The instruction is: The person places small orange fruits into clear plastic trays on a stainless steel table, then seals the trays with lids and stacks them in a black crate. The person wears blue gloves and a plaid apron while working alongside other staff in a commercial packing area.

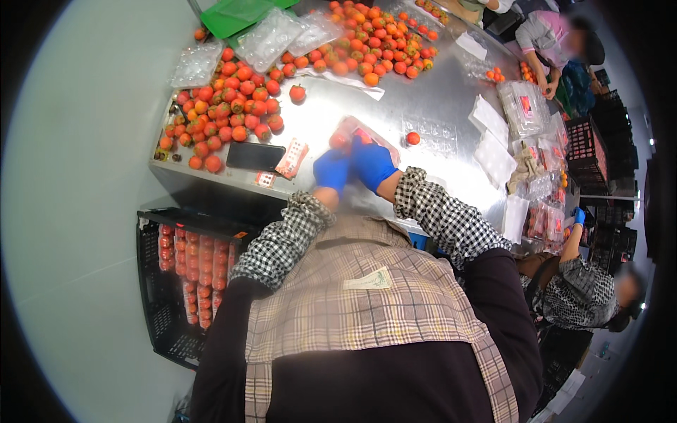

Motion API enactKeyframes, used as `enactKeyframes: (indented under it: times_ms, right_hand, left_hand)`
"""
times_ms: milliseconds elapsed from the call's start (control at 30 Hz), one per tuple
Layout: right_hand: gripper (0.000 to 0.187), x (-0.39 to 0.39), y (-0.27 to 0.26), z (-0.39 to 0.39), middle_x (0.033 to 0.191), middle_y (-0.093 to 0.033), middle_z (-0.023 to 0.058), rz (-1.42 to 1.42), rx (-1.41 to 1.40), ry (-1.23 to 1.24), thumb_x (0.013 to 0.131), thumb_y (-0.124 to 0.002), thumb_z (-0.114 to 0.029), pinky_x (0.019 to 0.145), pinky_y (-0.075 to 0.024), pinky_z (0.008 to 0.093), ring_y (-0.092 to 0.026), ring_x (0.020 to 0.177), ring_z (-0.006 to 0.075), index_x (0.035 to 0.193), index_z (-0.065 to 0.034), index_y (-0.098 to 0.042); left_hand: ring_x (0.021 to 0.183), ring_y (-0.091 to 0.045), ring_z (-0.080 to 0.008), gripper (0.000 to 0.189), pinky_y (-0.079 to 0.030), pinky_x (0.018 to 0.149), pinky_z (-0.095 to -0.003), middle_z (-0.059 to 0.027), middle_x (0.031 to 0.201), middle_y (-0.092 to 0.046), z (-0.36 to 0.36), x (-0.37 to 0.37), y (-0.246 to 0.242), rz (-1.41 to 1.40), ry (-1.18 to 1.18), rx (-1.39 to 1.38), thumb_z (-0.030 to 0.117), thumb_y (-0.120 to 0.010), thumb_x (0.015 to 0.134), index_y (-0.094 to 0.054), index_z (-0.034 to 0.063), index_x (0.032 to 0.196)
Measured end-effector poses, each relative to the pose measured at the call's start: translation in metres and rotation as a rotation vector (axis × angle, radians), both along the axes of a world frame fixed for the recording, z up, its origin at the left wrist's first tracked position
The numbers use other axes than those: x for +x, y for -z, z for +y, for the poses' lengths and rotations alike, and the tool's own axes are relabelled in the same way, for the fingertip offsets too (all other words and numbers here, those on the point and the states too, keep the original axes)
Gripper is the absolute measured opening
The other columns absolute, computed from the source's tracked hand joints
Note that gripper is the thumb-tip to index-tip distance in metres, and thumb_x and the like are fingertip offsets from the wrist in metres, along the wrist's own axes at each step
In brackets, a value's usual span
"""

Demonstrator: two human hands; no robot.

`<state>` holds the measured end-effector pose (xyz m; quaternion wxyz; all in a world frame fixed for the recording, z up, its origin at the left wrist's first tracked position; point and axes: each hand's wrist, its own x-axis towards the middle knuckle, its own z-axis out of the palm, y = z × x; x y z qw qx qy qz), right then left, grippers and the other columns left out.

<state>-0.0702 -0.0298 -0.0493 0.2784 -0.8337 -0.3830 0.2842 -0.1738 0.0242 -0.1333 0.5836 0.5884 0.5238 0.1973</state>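
Both my hands wear blue gloves and meet over the steel table, at a clear plastic fruit pack (385, 147) with reddish fruit inside and a red label. My left hand (332, 170) is at the pack's near left corner; its fingers are blurred. On the pack's near side rests my right hand (372, 163), close beside the left, fingertips by the label. Whether either hand grips the pack is not clear. To the right lies an empty clear tray (436, 138) with one orange-red persimmon-like fruit (412, 138) at its left part. A black phone (256, 156) and printed stickers (292, 158) lie to the left.
Loose fruit is heaped on the table's left (232, 106) and far side (381, 39), with clear trays (272, 38) nearby. A black crate (153, 296) of filled packs stands below left. White foam sheets (494, 158) and stacked packs lie right, where two co-workers stand.
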Motion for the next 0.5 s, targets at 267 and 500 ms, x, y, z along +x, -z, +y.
enactKeyframes:
  times_ms: [267, 500]
  right_hand:
    - [0.032, 0.029, -0.053, 0.015, 0.088, -0.073, 0.019, -0.239, -0.174, -0.492, 0.09, -0.064, -0.022, 0.069, -0.0575, 0.046, -0.071, 0.076, 0.0393, 0.119, -0.0092, -0.065]
    - [0.032, 0.09, -0.038, 0.025, 0.099, -0.07, 0.0254, -0.166, -0.033, -0.403, 0.083, -0.063, -0.014, 0.08, -0.0556, 0.0447, -0.069, 0.092, 0.0428, 0.113, -0.007, -0.067]
  left_hand:
    - [0.066, -0.068, -0.0207, 0.01, -0.055, 0.058, -0.0341, -0.0099, 0.083, -0.07, 0.003, -0.037, -0.022, -0.134, -0.025, -0.546, 0.012, -0.066, 0.091, -0.068, 0.0018, 0.093]
    - [0.069, -0.07, -0.0209, 0.019, -0.056, 0.058, -0.0325, -0.0104, 0.086, -0.07, -0.001, -0.05, -0.027, -0.144, -0.058, -0.693, 0.012, -0.065, 0.092, -0.066, 0.0009, 0.108]
